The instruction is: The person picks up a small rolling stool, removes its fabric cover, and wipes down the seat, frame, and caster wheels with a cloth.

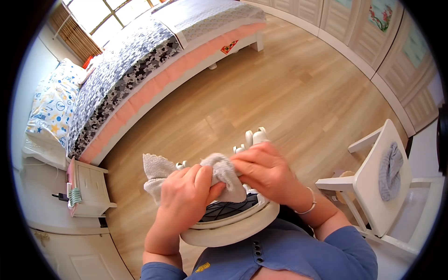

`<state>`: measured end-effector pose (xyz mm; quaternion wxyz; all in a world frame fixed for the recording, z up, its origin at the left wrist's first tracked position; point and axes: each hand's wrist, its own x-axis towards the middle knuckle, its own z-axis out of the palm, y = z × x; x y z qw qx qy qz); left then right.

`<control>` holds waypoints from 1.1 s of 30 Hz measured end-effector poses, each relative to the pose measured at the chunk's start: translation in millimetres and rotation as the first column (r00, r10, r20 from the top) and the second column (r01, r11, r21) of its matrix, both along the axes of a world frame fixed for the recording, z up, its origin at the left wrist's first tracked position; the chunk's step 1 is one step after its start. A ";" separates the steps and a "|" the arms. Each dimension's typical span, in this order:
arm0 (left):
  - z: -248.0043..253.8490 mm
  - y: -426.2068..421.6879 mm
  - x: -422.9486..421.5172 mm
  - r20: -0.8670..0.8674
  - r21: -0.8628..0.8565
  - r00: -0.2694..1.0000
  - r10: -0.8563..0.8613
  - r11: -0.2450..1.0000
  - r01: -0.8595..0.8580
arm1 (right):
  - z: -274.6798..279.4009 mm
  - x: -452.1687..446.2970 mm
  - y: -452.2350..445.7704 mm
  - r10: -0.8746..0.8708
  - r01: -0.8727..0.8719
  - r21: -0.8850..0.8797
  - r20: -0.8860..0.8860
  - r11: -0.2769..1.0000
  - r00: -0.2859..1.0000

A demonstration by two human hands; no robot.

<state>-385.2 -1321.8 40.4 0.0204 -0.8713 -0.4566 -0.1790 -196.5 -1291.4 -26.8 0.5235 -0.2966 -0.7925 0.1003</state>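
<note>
A light grey knitted cloth (158,172), bunched up so that I cannot tell its exact shape, is held in front of me above the white chair frame. My left hand (185,193) is closed around its middle, and one end spreads out to the left past the fingers. My right hand (267,171) pinches the folded right part of the cloth, the fingers pressed together. Below both hands is a white chair (233,231) with black mesh, close against my body. White casters (256,136) show just beyond the right hand.
At right, a white chair (373,186) carries a grey knitted piece (391,172) on its seat. A bed (126,88) with a patterned cover runs along the upper left. A white bedside cabinet (91,189) stands at left. Wardrobe doors (347,28) line the upper right.
</note>
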 end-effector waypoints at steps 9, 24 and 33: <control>-3.2 -2.3 -18.4 0.060 0.041 0.998 0.022 0.999 -0.025 | -8.1 6.5 4.8 0.032 -0.032 -0.036 0.001 0.999 0.999; -45.8 1.1 -35.5 0.505 0.120 0.858 -0.096 0.992 0.040 | 57.8 -2.2 -17.2 -0.102 0.052 0.155 0.335 0.987 0.937; -40.7 -3.2 -44.0 0.423 0.316 0.893 -0.152 0.949 0.012 | 51.4 -51.9 -25.5 -0.121 0.064 0.217 0.263 0.974 0.957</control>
